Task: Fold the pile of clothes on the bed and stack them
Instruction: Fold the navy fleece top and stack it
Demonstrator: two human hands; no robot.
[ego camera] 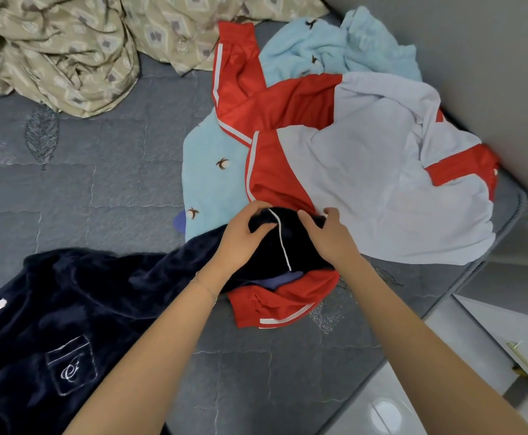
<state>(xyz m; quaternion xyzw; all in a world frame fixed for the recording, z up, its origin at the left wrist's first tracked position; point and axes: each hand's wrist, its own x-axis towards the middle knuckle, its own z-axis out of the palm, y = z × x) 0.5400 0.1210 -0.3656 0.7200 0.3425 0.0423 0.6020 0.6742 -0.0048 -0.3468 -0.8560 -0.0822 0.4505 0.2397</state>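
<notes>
Both hands are curled into one bunch of a navy fleece top (99, 293). The left hand (243, 237) pinches beside its white piping, and the right hand (328, 237) grips just across it. The top trails left over the grey quilted bed (99, 183), with its bunched end on the pile: a red striped garment (287, 105), a pale lilac shirt (366, 183) and a light-blue fleece (212, 171). It looks plush, limp and bulky, so it will likely sag. The piped edge or shoulder seams seem the surest hold.

1. Left of the left hand (243, 237), bare mattress (99, 189) lies open.
2. Beyond both hands, the heaped clothes pile (350, 158) blocks the way.
3. Right of the right hand (328, 235), a wall (460, 42) stands near.
4. Nearer than the left hand, a navy robe (52, 324) sprawls.
</notes>
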